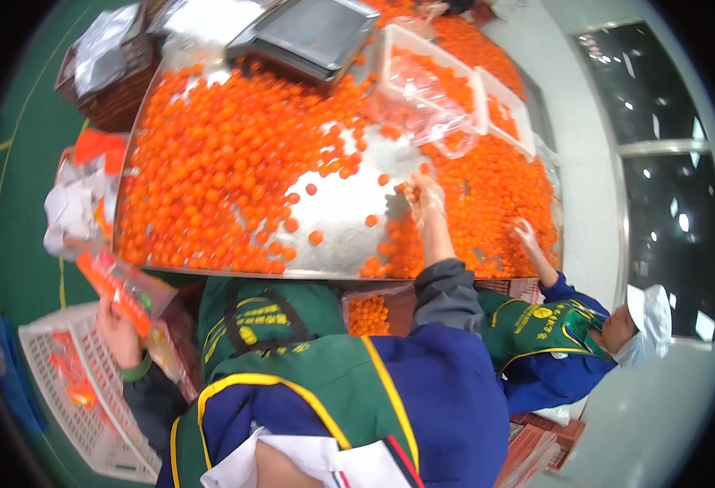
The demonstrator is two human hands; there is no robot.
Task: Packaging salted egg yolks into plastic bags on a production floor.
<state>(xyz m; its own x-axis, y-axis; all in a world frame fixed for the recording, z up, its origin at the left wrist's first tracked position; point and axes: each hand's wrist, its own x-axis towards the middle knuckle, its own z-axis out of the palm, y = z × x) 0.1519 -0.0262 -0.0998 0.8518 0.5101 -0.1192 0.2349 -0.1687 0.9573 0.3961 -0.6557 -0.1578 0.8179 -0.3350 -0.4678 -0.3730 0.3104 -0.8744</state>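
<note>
A metal-topped table [349,199] is spread with many small, round orange balls [219,163] that look like fruit; their exact kind I cannot tell. My left hand [119,335] grips an orange-and-clear printed plastic bag [121,289] by its lower side, off the table's front left corner. Over the bare metal patch reaches my right hand [427,199], in a thin clear glove. Its fingers are curled together, with orange balls right at the fingertips. Whether one is between them is hard to make out.
A grey scale [304,37] and white bins [390,41] stand at the back. At left are a white basket [89,390] with orange bags and a dark red crate [121,81]. A co-worker [553,325] in a white cap reaches in from the right.
</note>
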